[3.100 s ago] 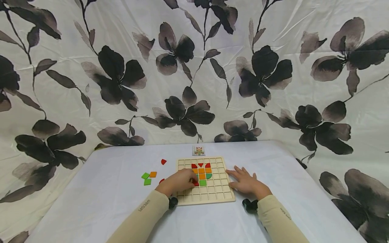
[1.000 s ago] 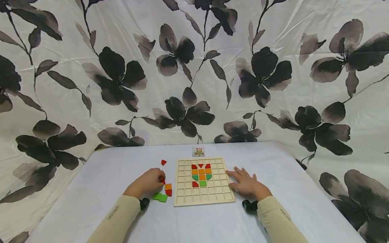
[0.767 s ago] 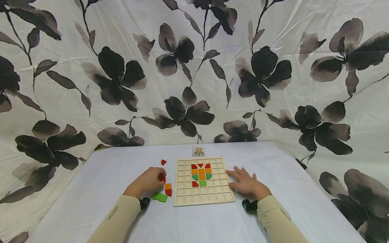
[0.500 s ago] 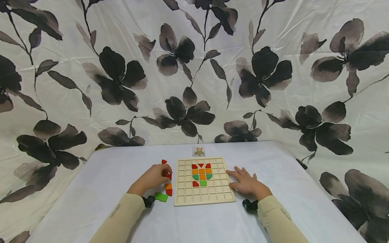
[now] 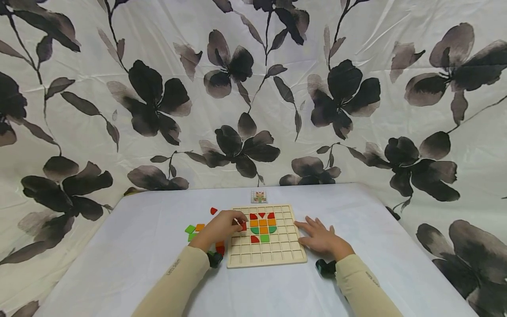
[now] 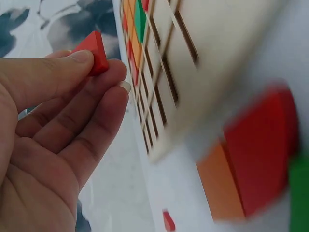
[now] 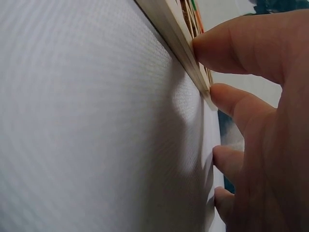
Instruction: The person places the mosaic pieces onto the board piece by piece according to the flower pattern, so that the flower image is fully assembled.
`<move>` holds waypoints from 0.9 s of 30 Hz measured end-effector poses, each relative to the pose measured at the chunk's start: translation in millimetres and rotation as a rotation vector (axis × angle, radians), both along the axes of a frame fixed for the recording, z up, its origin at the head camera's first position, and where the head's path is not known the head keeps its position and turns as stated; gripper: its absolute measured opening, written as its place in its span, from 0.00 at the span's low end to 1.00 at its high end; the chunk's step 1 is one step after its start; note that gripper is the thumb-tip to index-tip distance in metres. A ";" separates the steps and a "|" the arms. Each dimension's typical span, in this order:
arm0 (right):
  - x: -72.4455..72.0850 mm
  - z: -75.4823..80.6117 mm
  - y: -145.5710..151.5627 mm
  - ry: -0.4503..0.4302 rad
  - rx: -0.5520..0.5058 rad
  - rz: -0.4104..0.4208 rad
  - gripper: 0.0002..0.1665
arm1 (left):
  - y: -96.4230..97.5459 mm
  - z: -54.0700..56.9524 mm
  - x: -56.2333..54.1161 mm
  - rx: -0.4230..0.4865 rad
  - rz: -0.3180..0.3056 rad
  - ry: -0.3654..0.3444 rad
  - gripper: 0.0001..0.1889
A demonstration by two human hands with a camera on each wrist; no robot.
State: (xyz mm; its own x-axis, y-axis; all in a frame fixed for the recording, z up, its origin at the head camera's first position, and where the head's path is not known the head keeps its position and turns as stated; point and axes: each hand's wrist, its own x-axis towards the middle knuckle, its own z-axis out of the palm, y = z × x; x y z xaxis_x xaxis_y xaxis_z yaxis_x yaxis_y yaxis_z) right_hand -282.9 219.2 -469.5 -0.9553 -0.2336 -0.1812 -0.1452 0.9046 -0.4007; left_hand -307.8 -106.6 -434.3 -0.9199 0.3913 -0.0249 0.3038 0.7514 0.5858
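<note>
My left hand (image 5: 219, 226) pinches a red tile (image 6: 96, 53) between thumb and fingers, over the left side of the wooden grid board (image 5: 241, 255). The tile appears to have a straight side and a pointed corner in the left wrist view. On the board, red, orange and green tiles form a figure in the middle, with a red quarter-round tile (image 5: 255, 239) beside a light green square (image 5: 264, 238) at its bottom. My right hand (image 5: 322, 240) lies at the board's right edge, fingers spread, thumb and a fingertip touching the rim (image 7: 176, 34).
Left of the board lie loose tiles: a red one (image 5: 213, 211) farther back, green (image 5: 190, 229) and orange (image 5: 200, 226) squares, and a red one (image 5: 220, 250) partly behind the left arm. A small pattern card (image 5: 259, 197) lies beyond the board on the white table.
My left hand left the red quarter-round tile on the board, went to the loose tiles at the left, took a red tile and carried it right over the board. The right hand stayed.
</note>
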 end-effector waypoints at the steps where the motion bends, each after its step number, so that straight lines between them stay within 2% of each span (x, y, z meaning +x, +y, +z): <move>1: 0.6 0.6 -0.2 0.000 -0.002 0.001 0.35 | 3.5 0.3 -0.2 0.003 -0.014 0.000 0.12; 8: 0.7 0.5 -0.3 0.004 0.006 0.003 0.35 | 24.1 2.9 0.7 0.030 -0.106 0.018 0.09; 13: 0.6 0.9 0.3 0.009 0.015 0.001 0.35 | 37.1 1.8 3.5 0.023 -0.145 0.041 0.07; 20: 0.4 1.1 -0.7 -0.001 0.013 -0.008 0.35 | 55.7 -4.6 4.5 -0.001 -0.164 0.064 0.06; 27: 0.6 0.9 -0.3 0.013 0.006 0.005 0.35 | 74.3 -3.8 7.1 -0.009 -0.186 0.064 0.07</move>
State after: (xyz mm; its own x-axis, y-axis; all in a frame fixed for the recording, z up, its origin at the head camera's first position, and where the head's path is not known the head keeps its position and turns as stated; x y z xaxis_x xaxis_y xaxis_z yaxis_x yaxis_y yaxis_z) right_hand -282.3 218.8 -468.6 -0.9564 -0.2369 -0.1705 -0.1543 0.9062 -0.3937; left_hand -300.7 -32.3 -438.1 -0.8317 0.5545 0.0266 0.4739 0.6842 0.5544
